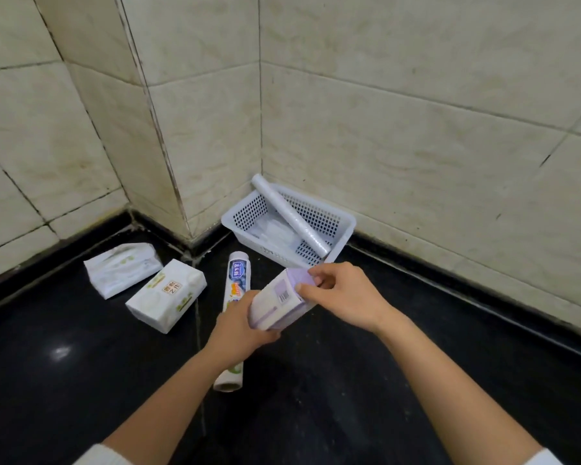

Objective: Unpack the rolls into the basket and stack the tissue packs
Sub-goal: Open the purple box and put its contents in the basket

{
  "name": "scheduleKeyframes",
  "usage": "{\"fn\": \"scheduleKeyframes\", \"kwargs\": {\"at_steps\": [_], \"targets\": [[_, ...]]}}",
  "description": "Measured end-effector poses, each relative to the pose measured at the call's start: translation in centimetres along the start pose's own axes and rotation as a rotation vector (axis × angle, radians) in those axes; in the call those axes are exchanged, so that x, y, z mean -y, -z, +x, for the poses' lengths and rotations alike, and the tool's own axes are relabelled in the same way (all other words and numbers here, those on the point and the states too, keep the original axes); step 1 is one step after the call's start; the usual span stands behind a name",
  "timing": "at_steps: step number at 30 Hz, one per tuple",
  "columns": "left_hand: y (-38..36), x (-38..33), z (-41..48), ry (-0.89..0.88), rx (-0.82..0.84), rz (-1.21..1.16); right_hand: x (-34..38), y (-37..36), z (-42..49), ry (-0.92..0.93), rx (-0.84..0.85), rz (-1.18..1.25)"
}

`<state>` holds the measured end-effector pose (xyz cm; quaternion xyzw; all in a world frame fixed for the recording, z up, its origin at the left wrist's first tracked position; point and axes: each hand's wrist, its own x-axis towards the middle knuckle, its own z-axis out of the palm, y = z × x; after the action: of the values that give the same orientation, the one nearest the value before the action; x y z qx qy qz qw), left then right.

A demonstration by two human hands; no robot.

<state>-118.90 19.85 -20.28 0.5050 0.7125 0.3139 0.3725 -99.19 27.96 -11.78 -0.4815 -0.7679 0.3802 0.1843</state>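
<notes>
Over black floor (349, 397), fingers (311, 288) pinch box (275, 303).

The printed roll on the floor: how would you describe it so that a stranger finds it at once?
Start at the white perforated plastic basket in the tiled corner, then look down onto the black glossy floor in front of it. There lies a long paper-wrapped roll with blue and orange print, partly hidden behind the left hand. Unlike the plain clear roll leaning in the basket, it carries colourful print.
</notes>
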Motion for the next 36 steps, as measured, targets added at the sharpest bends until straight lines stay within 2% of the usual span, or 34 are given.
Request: {"fn": "scheduleKeyframes", "kwargs": {"at_steps": [3,5,7,11,12,14,16,17,19,23,25,30,36], "targets": [[0.5,0.0,0.5,-0.005,-0.051,0.222,0.0,-0.2,0.5,-0.009,0.034,-0.049],[0.6,-0.1,0.7,-0.027,-0.080,0.264,0.2,-0.2,0.7,-0.032,-0.007,-0.067],[0.9,-0.2,1.1,-0.035,-0.080,0.250,0.2,0.1,0.9,-0.064,-0.063,-0.006],[1.5,-0.3,1.8,-0.035,-0.009,0.052,-0.8,1.0,1.7,-0.130,-0.149,0.307],[1.6,-0.3,1.8,-0.045,-0.006,0.017,-1.1,1.3,1.8,-0.116,-0.174,0.273],[1.4,-0.4,1.7,-0.062,-0.012,-0.029,-1.9,1.6,1.5,-0.030,-0.266,0.001],[1.1,-0.6,1.7,-0.070,-0.026,-0.048,-2.2,1.5,1.2,0.182,-0.380,-0.276],[0.9,-0.8,1.7,-0.074,-0.040,-0.041,-2.3,1.3,1.1,0.270,-0.397,-0.316],[0.6,-1.0,1.6,-0.095,-0.074,0.007,-2.2,0.7,0.9,0.289,-0.317,-0.216],[0.4,-1.2,1.5,-0.123,-0.138,0.103,-1.3,0.3,0.9,-0.004,-0.064,0.218],[0.4,-1.2,1.5,-0.132,-0.138,0.116,-1.5,0.2,0.8,-0.056,-0.064,0.316],[0.5,-1.1,1.6,-0.088,-0.109,0.075,-1.7,0.5,-0.3,0.010,-0.092,0.271],[0.4,-0.7,1.3,-0.053,-0.062,0.014,-1.8,0.0,-1.1,0.158,-0.156,0.057]]}}
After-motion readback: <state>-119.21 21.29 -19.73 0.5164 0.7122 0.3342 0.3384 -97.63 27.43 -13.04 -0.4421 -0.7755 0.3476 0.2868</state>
